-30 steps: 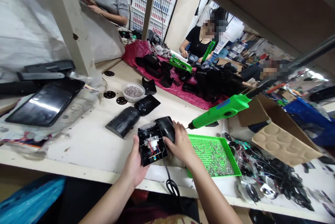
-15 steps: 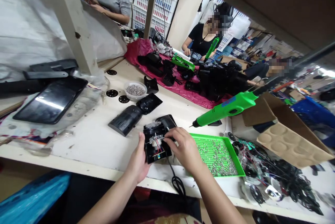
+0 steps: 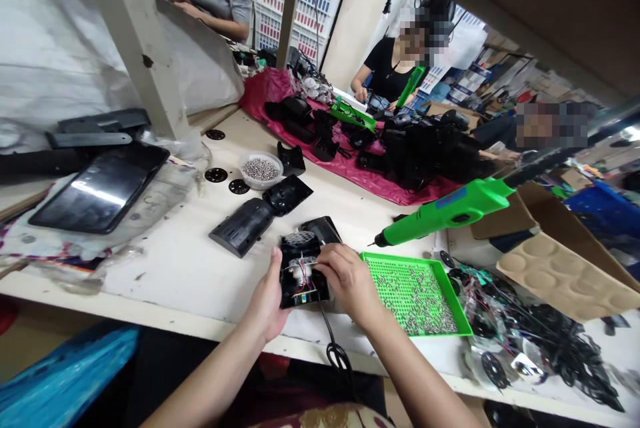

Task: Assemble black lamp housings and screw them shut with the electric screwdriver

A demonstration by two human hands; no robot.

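Note:
My left hand (image 3: 269, 298) grips the left side of an opened black plastic housing (image 3: 293, 291), thumb along its edge. Inside it sit a pale motor (image 3: 301, 272), red wires and a small board at the near end; a round grille is at the far end. My right hand (image 3: 347, 281) has its fingers pinched at the housing's right side, by the motor; whatever is between the fingertips is too small to make out. A black cable (image 3: 331, 341) runs from the housing toward the table's front edge. Behind the housing lies another black shell piece (image 3: 323, 229).
A green electric screwdriver (image 3: 445, 215) hangs at right above a green tray (image 3: 463, 311) of screws. Beyond the housing are black shells (image 3: 243, 228) and a bowl of screws (image 3: 261, 170). Wired parts (image 3: 540, 321) and a cardboard box (image 3: 565, 268) stand right; a tablet (image 3: 103, 188) lies left. Co-workers sit opposite.
The view has shifted slightly. My left hand still holds the housing, and my right fingers stay pinched near the motor with only a small movement. The hanging screwdriver appears a little further right.

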